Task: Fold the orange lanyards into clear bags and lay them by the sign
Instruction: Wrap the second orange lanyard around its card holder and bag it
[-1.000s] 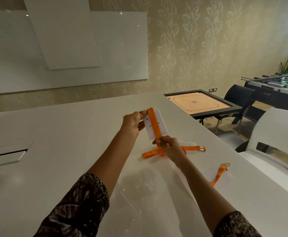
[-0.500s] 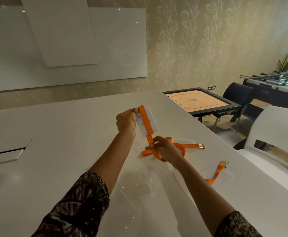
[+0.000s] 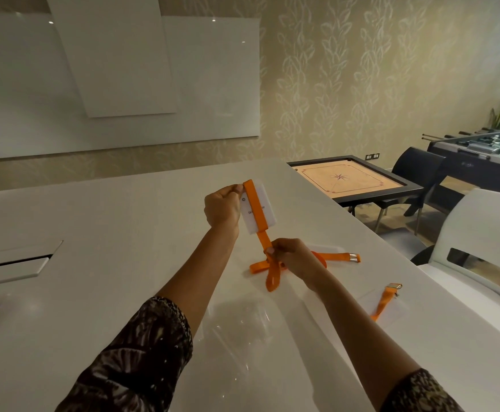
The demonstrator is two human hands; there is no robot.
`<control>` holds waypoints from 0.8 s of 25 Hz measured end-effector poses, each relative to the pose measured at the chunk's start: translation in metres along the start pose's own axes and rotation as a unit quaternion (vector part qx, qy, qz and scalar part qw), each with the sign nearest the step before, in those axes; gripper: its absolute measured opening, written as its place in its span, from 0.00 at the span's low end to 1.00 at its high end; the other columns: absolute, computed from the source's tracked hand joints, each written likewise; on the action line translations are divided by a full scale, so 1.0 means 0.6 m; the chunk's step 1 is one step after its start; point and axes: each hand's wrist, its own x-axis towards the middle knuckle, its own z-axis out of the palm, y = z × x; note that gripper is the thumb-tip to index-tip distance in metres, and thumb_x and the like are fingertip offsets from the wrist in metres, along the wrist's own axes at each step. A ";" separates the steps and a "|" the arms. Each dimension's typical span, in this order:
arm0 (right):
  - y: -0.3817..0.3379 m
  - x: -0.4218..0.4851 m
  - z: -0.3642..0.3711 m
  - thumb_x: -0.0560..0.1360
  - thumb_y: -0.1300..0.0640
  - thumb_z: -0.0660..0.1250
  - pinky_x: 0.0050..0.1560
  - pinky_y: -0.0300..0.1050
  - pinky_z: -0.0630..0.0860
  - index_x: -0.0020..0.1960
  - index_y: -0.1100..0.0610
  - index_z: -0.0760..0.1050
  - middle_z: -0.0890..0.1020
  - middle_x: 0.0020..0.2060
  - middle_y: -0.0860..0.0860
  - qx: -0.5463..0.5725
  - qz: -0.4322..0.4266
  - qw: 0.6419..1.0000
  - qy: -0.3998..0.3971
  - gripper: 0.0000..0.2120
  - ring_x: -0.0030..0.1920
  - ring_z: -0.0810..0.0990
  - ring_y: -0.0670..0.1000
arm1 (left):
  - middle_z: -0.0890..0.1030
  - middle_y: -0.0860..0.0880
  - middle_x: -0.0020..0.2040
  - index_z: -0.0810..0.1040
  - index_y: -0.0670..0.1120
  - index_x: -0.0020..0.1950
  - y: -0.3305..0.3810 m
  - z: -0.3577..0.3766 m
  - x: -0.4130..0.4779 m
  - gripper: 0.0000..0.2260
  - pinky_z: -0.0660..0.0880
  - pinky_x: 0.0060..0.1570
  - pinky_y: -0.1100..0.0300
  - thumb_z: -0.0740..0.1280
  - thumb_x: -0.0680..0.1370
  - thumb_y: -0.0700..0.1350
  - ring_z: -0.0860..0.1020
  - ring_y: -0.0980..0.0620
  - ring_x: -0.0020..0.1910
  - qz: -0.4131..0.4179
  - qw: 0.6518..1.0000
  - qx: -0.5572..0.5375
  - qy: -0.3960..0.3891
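Left hand [image 3: 222, 210] grips sign [image 3: 259, 211], right hand [image 3: 295, 257] pinches lanyard [image 3: 263, 237] (three lanyards visible)

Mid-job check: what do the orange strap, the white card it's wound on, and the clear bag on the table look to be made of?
Orange strap: flat woven fabric, matte, likely; it bends limply below the card.
White card: stiff plastic or foam board, seemingly; it holds flat in the left hand, with a visible thick edge.
Clear bag: thin glossy plastic film; creases and glare show, table visible through it.
Right hand pinches the strap.
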 end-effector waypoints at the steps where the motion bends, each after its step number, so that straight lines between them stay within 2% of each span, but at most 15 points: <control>1: -0.002 -0.001 -0.002 0.80 0.56 0.61 0.51 0.41 0.71 0.55 0.56 0.79 0.79 0.42 0.45 0.006 0.002 1.000 0.002 0.09 0.46 0.77 0.46 | 0.85 0.46 0.48 0.84 0.45 0.50 -0.005 -0.001 0.001 0.07 0.80 0.49 0.53 0.69 0.77 0.46 0.82 0.49 0.47 0.003 1.000 0.003 0.006; 4: -0.002 -0.003 -0.004 0.80 0.57 0.62 0.51 0.41 0.71 0.57 0.58 0.79 0.80 0.46 0.49 0.003 0.015 1.000 0.009 0.11 0.47 0.77 0.47 | 0.85 0.47 0.46 0.85 0.45 0.49 -0.022 -0.002 0.001 0.07 0.74 0.36 0.65 0.68 0.77 0.46 0.80 0.54 0.39 0.019 0.999 0.013 0.027; 6: 0.003 -0.005 -0.001 0.79 0.56 0.62 0.51 0.41 0.73 0.58 0.57 0.79 0.80 0.49 0.49 -0.007 0.021 1.000 0.011 0.11 0.51 0.78 0.48 | 0.84 0.48 0.45 0.85 0.45 0.48 -0.030 -0.001 0.001 0.07 0.70 0.32 0.68 0.68 0.77 0.45 0.78 0.56 0.36 0.020 0.999 0.019 0.038; 8: 0.004 -0.005 0.000 0.79 0.55 0.63 0.54 0.43 0.76 0.58 0.56 0.80 0.81 0.49 0.49 -0.032 0.020 0.999 0.015 0.11 0.51 0.79 0.49 | 0.83 0.48 0.42 0.83 0.46 0.43 -0.036 -0.004 0.009 0.05 0.74 0.34 0.64 0.69 0.76 0.45 0.79 0.54 0.37 -0.021 0.999 -0.005 0.048; 10: 0.006 -0.005 0.001 0.79 0.53 0.63 0.56 0.47 0.78 0.58 0.55 0.80 0.81 0.48 0.48 -0.081 0.016 0.996 0.026 0.11 0.50 0.80 0.49 | 0.81 0.47 0.38 0.76 0.45 0.36 -0.040 -0.011 0.022 0.09 0.78 0.39 0.57 0.71 0.75 0.45 0.79 0.52 0.36 -0.109 0.991 -0.056 0.055; 12: 0.014 -0.009 0.004 0.79 0.52 0.63 0.55 0.48 0.79 0.58 0.53 0.79 0.80 0.47 0.46 -0.127 0.015 0.991 0.043 0.11 0.48 0.80 0.49 | 0.78 0.47 0.34 0.73 0.46 0.34 -0.039 -0.014 0.030 0.12 0.78 0.40 0.54 0.73 0.73 0.46 0.78 0.51 0.32 -0.161 0.983 -0.074 0.050; 16: 0.030 -0.019 0.014 0.79 0.50 0.64 0.52 0.47 0.80 0.58 0.50 0.79 0.80 0.44 0.45 -0.170 0.015 0.983 0.061 0.11 0.45 0.81 0.48 | 0.77 0.48 0.33 0.72 0.46 0.34 -0.042 -0.014 0.029 0.13 0.75 0.31 0.58 0.74 0.71 0.47 0.77 0.52 0.30 -0.177 0.982 -0.051 0.046; 20: 0.018 -0.028 0.022 0.78 0.50 0.65 0.52 0.46 0.81 0.61 0.48 0.78 0.81 0.48 0.45 -0.185 0.020 0.981 0.057 0.12 0.46 0.81 0.47 | 0.79 0.46 0.38 0.74 0.46 0.37 -0.059 -0.017 0.026 0.11 0.79 0.43 0.52 0.73 0.73 0.48 0.79 0.50 0.34 -0.177 0.981 -0.055 0.051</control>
